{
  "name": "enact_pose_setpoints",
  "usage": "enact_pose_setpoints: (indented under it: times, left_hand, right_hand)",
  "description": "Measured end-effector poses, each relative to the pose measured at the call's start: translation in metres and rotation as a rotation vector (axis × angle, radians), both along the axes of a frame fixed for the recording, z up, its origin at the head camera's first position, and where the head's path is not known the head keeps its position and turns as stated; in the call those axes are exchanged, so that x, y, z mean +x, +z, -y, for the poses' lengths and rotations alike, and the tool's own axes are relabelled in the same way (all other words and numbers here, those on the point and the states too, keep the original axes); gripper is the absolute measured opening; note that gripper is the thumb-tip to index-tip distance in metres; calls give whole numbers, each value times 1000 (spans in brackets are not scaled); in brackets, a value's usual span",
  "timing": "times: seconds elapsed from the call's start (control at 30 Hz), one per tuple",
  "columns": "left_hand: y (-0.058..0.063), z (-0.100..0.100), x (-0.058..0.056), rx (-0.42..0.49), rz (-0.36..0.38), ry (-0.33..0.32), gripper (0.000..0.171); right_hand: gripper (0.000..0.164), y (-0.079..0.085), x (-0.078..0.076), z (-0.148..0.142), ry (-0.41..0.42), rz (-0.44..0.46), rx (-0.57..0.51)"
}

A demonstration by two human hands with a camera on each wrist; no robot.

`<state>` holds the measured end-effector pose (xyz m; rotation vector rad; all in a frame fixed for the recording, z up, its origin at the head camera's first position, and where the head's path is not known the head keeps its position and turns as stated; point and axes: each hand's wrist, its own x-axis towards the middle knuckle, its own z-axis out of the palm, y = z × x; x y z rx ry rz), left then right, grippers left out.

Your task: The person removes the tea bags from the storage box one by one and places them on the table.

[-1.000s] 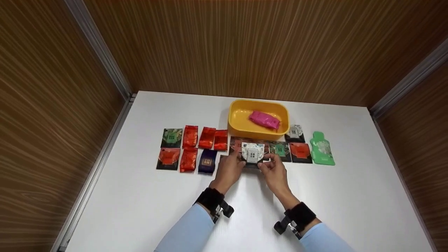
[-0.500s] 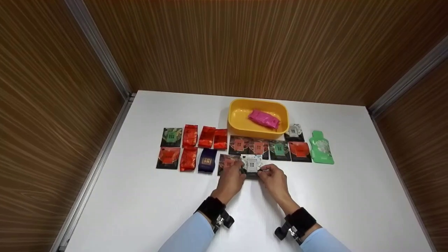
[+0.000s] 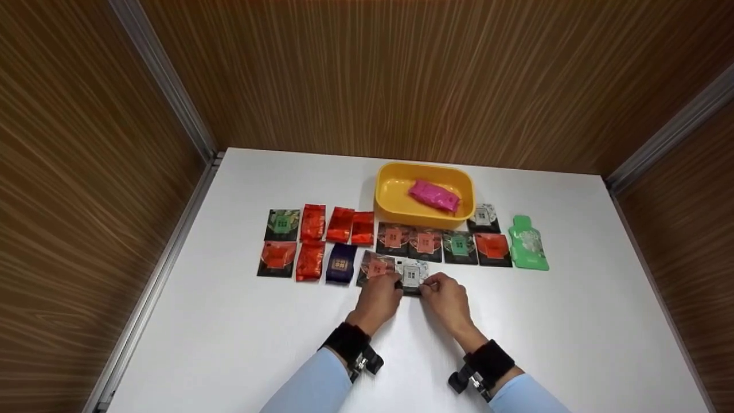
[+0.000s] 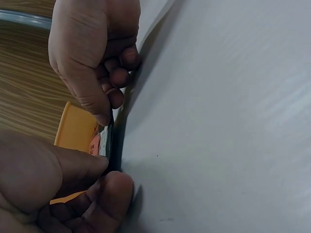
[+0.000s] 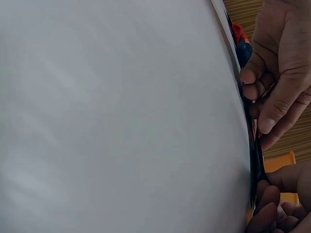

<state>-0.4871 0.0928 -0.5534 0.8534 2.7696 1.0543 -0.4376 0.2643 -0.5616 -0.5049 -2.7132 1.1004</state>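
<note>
In the head view, a flat square sachet with a white patterned face and black lower edge lies low at the table's middle. My left hand pinches its left edge between thumb and fingers. At the opposite edge, my right hand pinches it too. Just left of it, partly under my left hand, lies a black sachet with a salmon label. The left wrist view shows the sachet almost edge-on between both hands, close to the table. Fingers cover its side edges.
Behind stands a yellow tub holding a pink packet. Green- and red-labelled sachets line its front. Several red packets and a dark purple packet lie left. A green spouted pouch lies right.
Both hands have brought the white-and-black sachet toward the person, from over the row of sachets down to the table beside the salmon-labelled one. That row is now uncovered.
</note>
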Motion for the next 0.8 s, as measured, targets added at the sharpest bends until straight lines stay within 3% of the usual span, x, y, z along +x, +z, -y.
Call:
enact_pose_setpoints:
  times: [0.47, 0.8]
  left_hand:
    - [0, -2, 2, -37, 5, 17, 26]
    - [5, -2, 1, -25, -4, 23, 22]
  right_hand:
    - [6, 0, -2, -3, -8, 44, 17]
    - [10, 1, -3, -7, -17, 33, 3]
